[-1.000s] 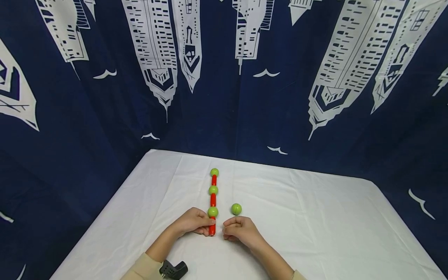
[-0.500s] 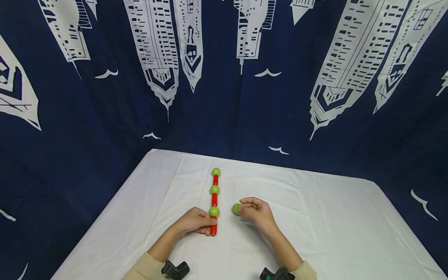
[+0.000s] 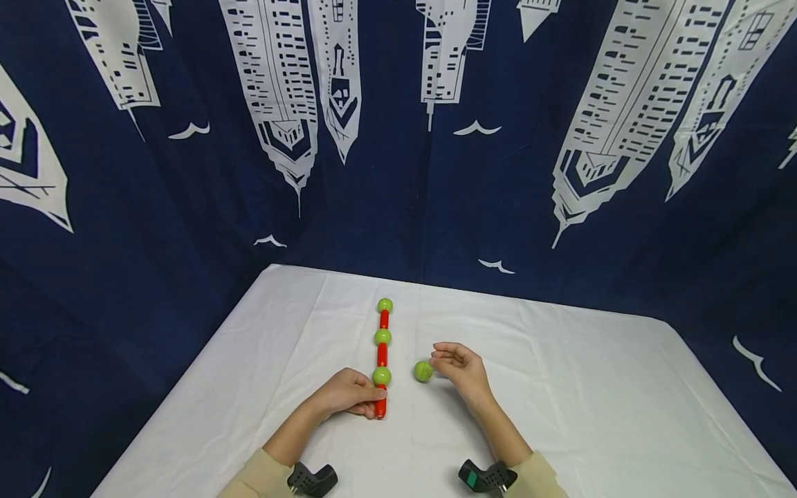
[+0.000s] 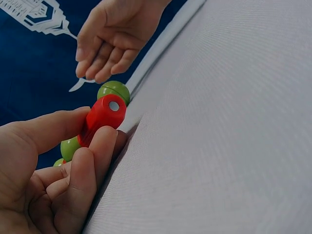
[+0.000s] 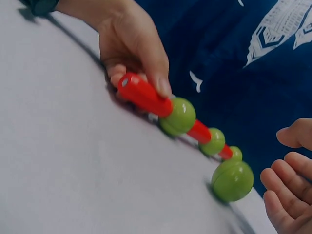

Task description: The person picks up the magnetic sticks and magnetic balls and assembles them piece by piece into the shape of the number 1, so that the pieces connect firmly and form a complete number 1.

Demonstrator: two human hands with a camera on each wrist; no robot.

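Observation:
On the table a straight line of red rods and green balls runs away from me. My left hand (image 3: 344,393) pinches the nearest red rod (image 3: 380,409) between thumb and fingers. A round silver disc (image 4: 113,106) sits in that rod's free end. Beyond it come a green ball (image 3: 382,375), a red rod (image 3: 382,355), another green ball (image 3: 382,336), a further red rod (image 3: 384,319) and the far green ball (image 3: 385,305). A loose green ball (image 3: 423,371) rests right of the line. Beside this ball my right hand (image 3: 463,370) hovers with relaxed fingers, holding nothing.
A white cloth (image 3: 591,401) covers the table. Behind it hangs a dark blue curtain (image 3: 386,228) printed with white buildings and birds. Dark wrist devices (image 3: 488,476) sit by both cuffs, low over the cloth.
My right hand has gone from near the held rod up and right to the loose ball, covered part of it, then drawn slightly back with fingers loosened. The left hand keeps its grip.

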